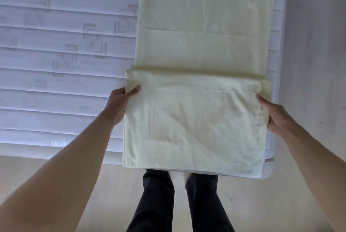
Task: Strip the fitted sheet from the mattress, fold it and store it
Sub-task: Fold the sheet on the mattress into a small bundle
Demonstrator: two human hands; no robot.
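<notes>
on mattress (pixel 56 91) | pale yellow sheet (pixel 194 123) part-folded | both grips pinch its sides

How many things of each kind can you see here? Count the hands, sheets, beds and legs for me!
Hands: 2, the left hand and the right hand, each pinching the sheet
Sheet: 1, the pale yellow sheet, partly folded
Mattress: 1, the white mattress
Trouser legs: 2, the dark trouser legs
Total: 6
</notes>
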